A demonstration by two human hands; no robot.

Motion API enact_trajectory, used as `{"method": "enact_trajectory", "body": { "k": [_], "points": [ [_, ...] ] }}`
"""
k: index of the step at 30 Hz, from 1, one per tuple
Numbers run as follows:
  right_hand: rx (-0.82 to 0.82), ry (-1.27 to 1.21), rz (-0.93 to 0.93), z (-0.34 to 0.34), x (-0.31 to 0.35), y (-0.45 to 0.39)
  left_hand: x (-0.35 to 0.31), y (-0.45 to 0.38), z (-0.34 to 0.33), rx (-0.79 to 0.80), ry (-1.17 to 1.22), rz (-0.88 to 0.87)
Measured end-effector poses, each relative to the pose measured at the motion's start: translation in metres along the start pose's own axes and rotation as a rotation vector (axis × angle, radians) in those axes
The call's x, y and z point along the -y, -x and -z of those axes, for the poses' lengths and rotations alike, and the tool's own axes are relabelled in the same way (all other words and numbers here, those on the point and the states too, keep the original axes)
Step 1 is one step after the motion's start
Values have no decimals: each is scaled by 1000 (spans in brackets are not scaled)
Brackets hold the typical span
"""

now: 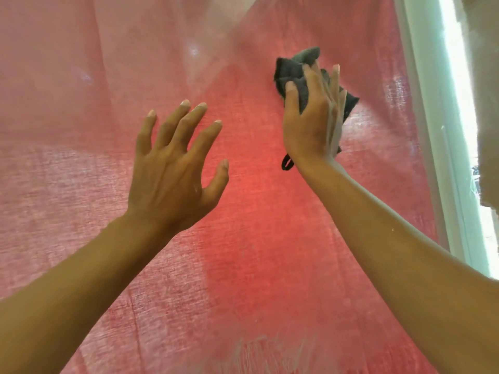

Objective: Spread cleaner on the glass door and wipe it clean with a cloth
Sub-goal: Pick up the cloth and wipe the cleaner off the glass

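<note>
The glass door point(243, 238) fills the view, with a red curtain showing through it. My right hand point(310, 122) presses a crumpled dark grey cloth point(294, 74) flat against the glass at the upper right; a small loop of the cloth hangs below my wrist. To its left, my left hand point(172, 168) is raised near the glass, fingers spread, holding nothing. Faint hazy smears and bright glints show on the glass at the upper left. No cleaner bottle is in sight.
The white door frame point(442, 147) runs down the right side, with bright daylight along its edge. A pale fringe of the curtain point(264, 352) shows near the bottom.
</note>
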State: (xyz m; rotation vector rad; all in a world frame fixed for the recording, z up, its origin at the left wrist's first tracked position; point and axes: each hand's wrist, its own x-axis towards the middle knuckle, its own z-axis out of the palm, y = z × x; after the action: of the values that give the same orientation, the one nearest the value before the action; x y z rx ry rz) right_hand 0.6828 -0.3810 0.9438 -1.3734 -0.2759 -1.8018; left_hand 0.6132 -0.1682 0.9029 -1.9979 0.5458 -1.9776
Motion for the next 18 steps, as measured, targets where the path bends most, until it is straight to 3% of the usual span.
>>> {"method": "enact_trajectory", "body": {
  "k": [5,9,12,18],
  "points": [
    [87,66,459,-1,14,40,0,1,1,-14,6,0],
    [-7,206,278,-2,10,0,3,-4,4,-6,20,-11],
    [58,219,129,-7,22,-22,13,-15,8,-29,9,0],
    [162,53,237,-9,27,12,35,-35,11,-48,-32,25]
  ]
}}
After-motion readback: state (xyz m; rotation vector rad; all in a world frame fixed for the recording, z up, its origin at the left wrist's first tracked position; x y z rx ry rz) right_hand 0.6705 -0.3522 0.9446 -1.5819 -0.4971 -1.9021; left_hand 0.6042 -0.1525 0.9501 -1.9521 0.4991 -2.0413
